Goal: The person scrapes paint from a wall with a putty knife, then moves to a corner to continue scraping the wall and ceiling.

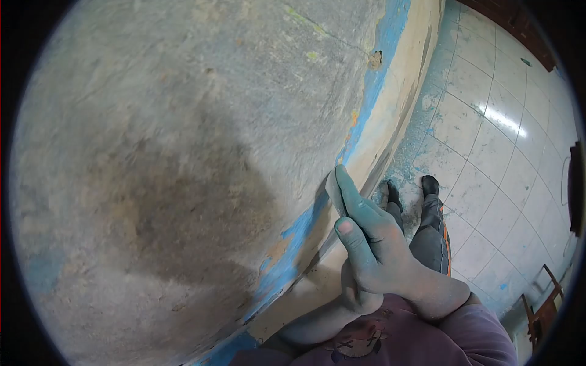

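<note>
My right hand [379,241], coated in blue-green dust, is in front of the wall's lower edge. Its fingers are straight and pressed together, with the thumb alongside. Under those fingers shows a pale, flat, round-edged piece [334,190]; its kind cannot be made out. My left hand [359,297] lies beneath the right one near the wrist, and its fingers are hidden. Facing both hands is a rough grey wall [183,122] with paint scraped away. A strip of blue paint [296,235] runs along its lower part, close to the fingertips.
A cream-coloured band [397,97] follows the wall's base. Blue flakes and dust [410,161] cover the white floor tiles [488,171] around my feet [430,185]. Brown wooden furniture [545,305] stands at the lower right, and another dark piece [575,189] at the right edge.
</note>
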{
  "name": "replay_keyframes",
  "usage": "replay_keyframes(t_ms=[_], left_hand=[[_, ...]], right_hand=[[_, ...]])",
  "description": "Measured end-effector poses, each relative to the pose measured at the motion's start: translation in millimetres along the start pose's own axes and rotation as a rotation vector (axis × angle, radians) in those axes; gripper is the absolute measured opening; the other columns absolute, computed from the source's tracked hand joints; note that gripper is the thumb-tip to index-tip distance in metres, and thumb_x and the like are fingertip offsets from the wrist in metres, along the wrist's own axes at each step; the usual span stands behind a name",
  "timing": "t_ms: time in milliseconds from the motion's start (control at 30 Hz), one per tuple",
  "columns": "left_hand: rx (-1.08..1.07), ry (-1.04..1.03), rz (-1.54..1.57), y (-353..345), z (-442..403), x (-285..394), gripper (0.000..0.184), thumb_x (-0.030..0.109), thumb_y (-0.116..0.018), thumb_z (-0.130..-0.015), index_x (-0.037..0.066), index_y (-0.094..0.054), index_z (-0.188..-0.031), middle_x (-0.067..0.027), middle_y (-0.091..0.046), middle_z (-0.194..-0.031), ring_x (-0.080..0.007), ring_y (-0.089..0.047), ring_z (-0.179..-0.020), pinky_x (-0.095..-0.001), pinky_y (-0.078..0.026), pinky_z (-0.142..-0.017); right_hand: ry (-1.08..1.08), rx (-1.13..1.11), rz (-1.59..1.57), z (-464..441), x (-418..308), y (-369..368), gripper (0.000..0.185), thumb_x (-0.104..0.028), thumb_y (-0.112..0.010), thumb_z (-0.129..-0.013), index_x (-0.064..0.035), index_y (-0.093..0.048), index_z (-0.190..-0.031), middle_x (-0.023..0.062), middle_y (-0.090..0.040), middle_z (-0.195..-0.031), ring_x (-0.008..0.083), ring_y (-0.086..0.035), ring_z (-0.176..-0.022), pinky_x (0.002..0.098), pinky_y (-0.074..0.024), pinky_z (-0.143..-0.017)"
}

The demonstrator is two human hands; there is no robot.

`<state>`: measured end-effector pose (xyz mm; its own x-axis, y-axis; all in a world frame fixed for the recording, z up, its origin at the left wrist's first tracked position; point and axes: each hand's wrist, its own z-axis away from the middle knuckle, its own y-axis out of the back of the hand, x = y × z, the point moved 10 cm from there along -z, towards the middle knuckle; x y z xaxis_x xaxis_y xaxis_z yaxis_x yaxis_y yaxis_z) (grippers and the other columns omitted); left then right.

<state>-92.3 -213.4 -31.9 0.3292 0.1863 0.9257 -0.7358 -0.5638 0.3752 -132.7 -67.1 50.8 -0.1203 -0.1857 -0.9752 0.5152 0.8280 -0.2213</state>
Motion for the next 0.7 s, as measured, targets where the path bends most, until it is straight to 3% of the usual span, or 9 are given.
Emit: replay_keyframes(t_ms=[133,200,333,400,433,500,533,633,700], left_hand=[[0.181,-0.057,0.041,17,-39,39,0.045,0.025,-0.031,-0.095,-0.009,-0.038,-0.124,-0.0189,-0.052,-0.112,-0.0245,-0.056,-0.100,-0.0295,-0.047,-0.079],[-0.041,0.000,0.239,12,-59,51,0.043,0.022,-0.035,-0.093,-0.009,-0.039,-0.122,-0.0200,-0.054,-0.109,-0.0266,-0.057,-0.099,-0.0319,-0.047,-0.079],[-0.181,0.069,0.280,1,-50,37,0.044,0.022,-0.039,-0.091,-0.010,-0.039,-0.120,-0.0225,-0.053,-0.110,-0.0276,-0.056,-0.102,-0.0310,-0.046,-0.079],[0.150,-0.006,0.124,15,-47,44,0.046,0.024,-0.040,-0.090,-0.010,-0.040,-0.120,-0.0223,-0.055,-0.106,-0.0280,-0.057,-0.099,-0.0309,-0.047,-0.074],[0.147,-0.007,0.123,21,-51,41,0.046,0.024,-0.040,-0.090,-0.010,-0.040,-0.120,-0.0223,-0.055,-0.106,-0.0280,-0.057,-0.099,-0.0309,-0.047,-0.074],[-0.160,0.025,0.259,10,-58,36,0.047,0.025,-0.039,-0.092,-0.010,-0.037,-0.123,-0.0210,-0.054,-0.108,-0.0273,-0.057,-0.099,-0.0302,-0.047,-0.074],[-0.160,0.026,0.257,10,-54,36,0.047,0.025,-0.039,-0.092,-0.010,-0.037,-0.123,-0.0210,-0.054,-0.108,-0.0273,-0.057,-0.099,-0.0302,-0.047,-0.074],[-0.022,0.015,0.166,3,-34,27,0.048,0.026,-0.040,-0.092,-0.009,-0.036,-0.125,-0.0203,-0.054,-0.109,-0.0273,-0.058,-0.099,-0.0302,-0.047,-0.074],[0.264,-0.023,-0.075,14,-28,22,0.051,0.031,-0.039,-0.093,-0.009,-0.036,-0.125,-0.0202,-0.053,-0.110,-0.0270,-0.057,-0.100,-0.0300,-0.047,-0.075]], right_hand=[[0.032,0.019,0.004,1,-5,-2,0.052,-0.013,-0.045,-0.092,0.0091,-0.028,-0.135,0.0161,-0.048,-0.071,0.0268,-0.048,-0.062,0.0350,-0.0396,-0.059],[0.004,0.031,0.005,-4,-6,1,0.052,-0.014,-0.044,-0.092,0.0092,-0.028,-0.135,0.0157,-0.048,-0.071,0.0267,-0.049,-0.064,0.0345,-0.0399,-0.060],[0.045,0.063,-0.012,1,-3,2,0.051,-0.014,-0.044,-0.092,0.0093,-0.028,-0.135,0.0161,-0.048,-0.071,0.0272,-0.049,-0.065,0.0347,-0.0403,-0.061],[0.036,0.012,0.032,3,-1,-5,0.051,-0.013,-0.044,-0.091,0.0087,-0.028,-0.135,0.0168,-0.049,-0.071,0.0281,-0.050,-0.065,0.0355,-0.0407,-0.061],[0.037,0.015,0.031,0,-1,-2,0.051,-0.013,-0.044,-0.091,0.0087,-0.028,-0.135,0.0168,-0.049,-0.071,0.0281,-0.050,-0.065,0.0355,-0.0407,-0.061],[0.004,0.070,0.005,-8,-6,6,0.051,-0.013,-0.045,-0.091,0.0076,-0.029,-0.135,0.0176,-0.049,-0.072,0.0286,-0.050,-0.065,0.0360,-0.0409,-0.061],[0.005,0.069,0.002,-6,-4,5,0.051,-0.013,-0.045,-0.091,0.0076,-0.029,-0.135,0.0176,-0.049,-0.072,0.0286,-0.050,-0.065,0.0360,-0.0409,-0.061],[0.025,0.047,0.069,1,-1,1,0.051,-0.013,-0.045,-0.091,0.0072,-0.030,-0.135,0.0183,-0.049,-0.072,0.0299,-0.052,-0.067,0.0363,-0.0412,-0.062],[0.062,0.066,0.067,0,-3,1,0.051,-0.014,-0.046,-0.091,0.0067,-0.030,-0.135,0.0188,-0.050,-0.073,0.0322,-0.053,-0.068,0.0371,-0.0416,-0.062]])
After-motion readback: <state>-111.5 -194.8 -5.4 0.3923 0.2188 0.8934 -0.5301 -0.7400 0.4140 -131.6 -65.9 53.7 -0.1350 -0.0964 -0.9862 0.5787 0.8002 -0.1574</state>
